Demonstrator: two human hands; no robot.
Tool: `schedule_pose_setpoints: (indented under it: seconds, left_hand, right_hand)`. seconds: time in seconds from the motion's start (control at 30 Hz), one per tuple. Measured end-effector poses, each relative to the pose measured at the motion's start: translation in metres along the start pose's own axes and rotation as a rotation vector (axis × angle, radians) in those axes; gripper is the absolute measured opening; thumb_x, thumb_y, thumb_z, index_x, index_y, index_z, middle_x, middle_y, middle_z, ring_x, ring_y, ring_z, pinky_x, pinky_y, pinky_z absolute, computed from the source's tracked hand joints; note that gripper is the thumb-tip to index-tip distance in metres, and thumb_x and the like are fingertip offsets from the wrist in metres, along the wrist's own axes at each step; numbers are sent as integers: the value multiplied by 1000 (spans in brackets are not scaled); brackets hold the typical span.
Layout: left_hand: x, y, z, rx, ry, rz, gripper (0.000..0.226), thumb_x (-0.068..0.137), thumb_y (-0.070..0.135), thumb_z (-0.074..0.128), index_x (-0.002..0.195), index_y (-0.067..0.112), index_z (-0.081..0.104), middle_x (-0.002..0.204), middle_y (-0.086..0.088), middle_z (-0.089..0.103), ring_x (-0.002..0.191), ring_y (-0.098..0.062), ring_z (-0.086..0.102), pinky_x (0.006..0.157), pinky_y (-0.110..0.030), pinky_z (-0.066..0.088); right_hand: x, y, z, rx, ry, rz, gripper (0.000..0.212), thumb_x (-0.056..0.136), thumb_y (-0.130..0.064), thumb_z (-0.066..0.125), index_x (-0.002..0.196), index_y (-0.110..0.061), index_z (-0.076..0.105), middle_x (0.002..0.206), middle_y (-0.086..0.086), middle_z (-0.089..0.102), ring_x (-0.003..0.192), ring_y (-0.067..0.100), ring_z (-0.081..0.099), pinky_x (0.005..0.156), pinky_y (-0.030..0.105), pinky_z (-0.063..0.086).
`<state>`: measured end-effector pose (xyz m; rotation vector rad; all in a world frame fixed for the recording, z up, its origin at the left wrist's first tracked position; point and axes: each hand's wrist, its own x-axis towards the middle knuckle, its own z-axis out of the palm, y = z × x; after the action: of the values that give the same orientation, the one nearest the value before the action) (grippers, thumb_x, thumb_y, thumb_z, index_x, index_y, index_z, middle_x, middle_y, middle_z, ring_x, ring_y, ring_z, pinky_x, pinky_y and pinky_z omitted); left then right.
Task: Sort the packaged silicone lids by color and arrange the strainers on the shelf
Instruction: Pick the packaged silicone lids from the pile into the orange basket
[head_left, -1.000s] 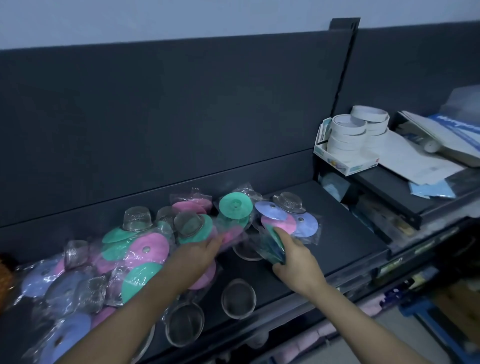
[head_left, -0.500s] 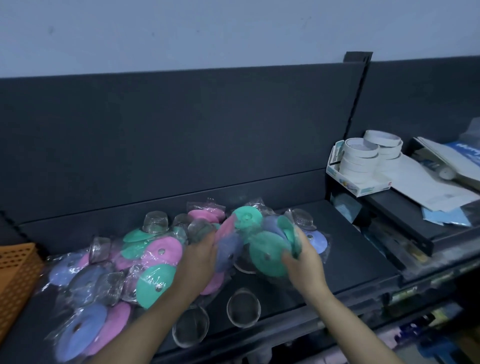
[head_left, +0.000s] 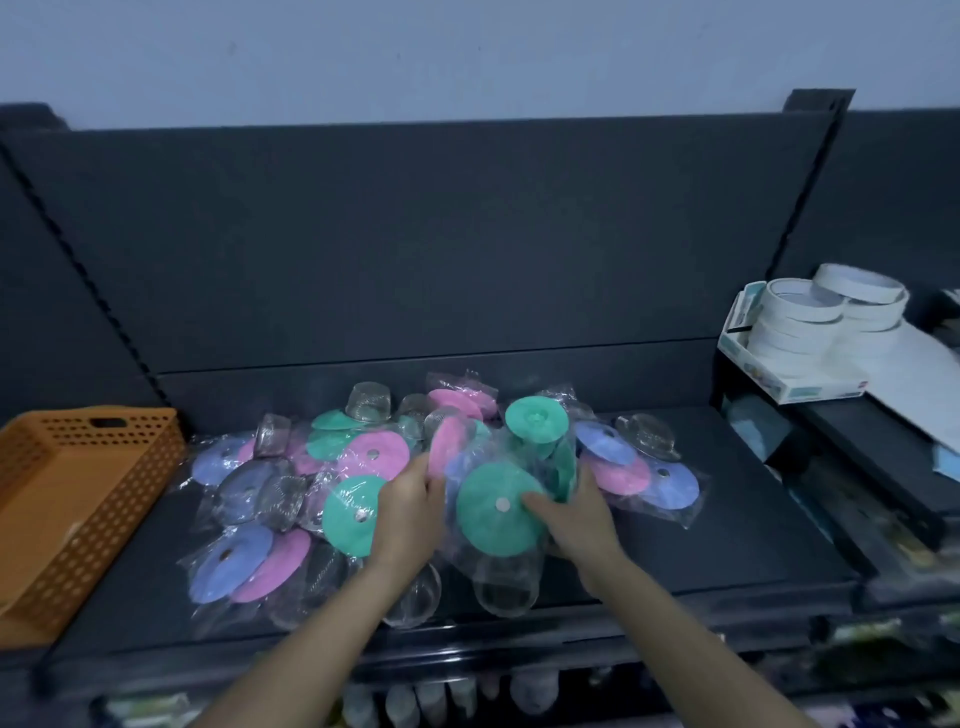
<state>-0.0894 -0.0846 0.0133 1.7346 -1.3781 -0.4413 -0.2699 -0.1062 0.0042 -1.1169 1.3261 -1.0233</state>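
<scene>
Left hand (head_left: 410, 512) grips a bagged pink round silicone lid (head_left: 444, 452), right hand (head_left: 576, 514) pinches a bagged green round silicone lid (head_left: 483, 525), both over the mixed pile on the dark shelf (head_left: 737, 525), so that slick plastic could easily slip back in tbh.

One orange basket (head_left: 78, 499) left of the fingers (head_left: 413, 480). At least five green lids (head_left: 356, 514), five pink lids (head_left: 374, 454), four purple lids (head_left: 231, 561) and about six strainers (head_left: 369, 402).

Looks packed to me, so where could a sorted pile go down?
Bare shelf lies right of the purple-and-pink packet, toward the tape rolls. A narrow strip runs beside the orange basket. The middle is crowded: the left hand grips a pink lid packet, the right hand a green lid packet.
</scene>
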Motion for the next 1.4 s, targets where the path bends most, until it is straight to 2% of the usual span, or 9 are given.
schedule_pose_setpoints:
  seconds: [0.1,0.23,0.4,0.5,0.6,0.73,0.87,1.1,1.4]
  left_hand:
    - [-6,-11,-8,58,0,-85,36,90,3,47,61,16,31,55,1,36,51,-12,28,45,-24,23]
    - [-17,-18,-12,75,-6,-142,27,91,3,46,66,10,38,57,-3,42,51,-15,32,49,-29,27]
    - [-19,-11,-5,4,5,-209,28,94,11,46,66,14,40,59,-1,45,56,-20,40,47,-24,28]
    - [-18,0,1,-96,-108,-231,13,88,33,61,82,24,55,75,0,63,68,-17,59,51,-19,39]
    - [-16,-1,2,-122,-162,-269,34,68,29,84,89,27,58,78,8,68,70,-8,65,51,-16,45]
    - [-9,-2,0,-104,-67,-295,36,62,20,87,63,20,51,50,9,51,41,-3,46,43,-15,38]
    - [1,-5,-14,-193,70,-341,34,70,19,83,66,26,49,58,1,49,54,-16,47,60,-34,48]
    - [4,-22,-33,-307,269,-355,31,73,15,80,63,23,52,44,13,49,40,0,43,50,-25,38]
    - [2,-22,-44,-271,274,-311,23,73,14,80,73,29,62,68,2,69,68,-21,67,62,-33,54]
  right_hand:
    - [2,11,12,-195,-7,-68,58,80,-11,64,132,-28,44,110,-6,63,93,11,60,78,30,51]
    - [7,15,12,-351,34,-128,57,83,-4,49,136,-26,42,103,-4,62,88,19,60,78,34,51]
    - [5,12,8,-408,-123,-136,66,82,-27,65,140,-30,33,117,-6,61,102,17,59,87,36,51]
    - [2,17,11,-384,-140,-141,82,78,-29,71,145,-29,25,132,-4,52,119,18,50,97,39,47]
    - [4,21,10,-361,-96,-135,87,75,-28,75,146,-28,24,134,-2,50,121,18,49,97,40,48]
    - [7,23,5,-331,-83,-165,67,86,-28,64,143,-26,30,125,-3,58,111,16,56,88,31,47]
    - [13,26,-7,-417,-54,-227,53,96,-26,48,145,-25,28,131,1,55,104,15,52,82,26,38]
    - [15,33,11,-846,-222,-172,102,75,-57,67,150,-26,4,154,12,13,136,34,28,109,45,33]
    - [18,28,34,-1064,-185,-99,135,57,-75,67,147,-17,-15,154,16,-19,140,46,1,114,56,17]
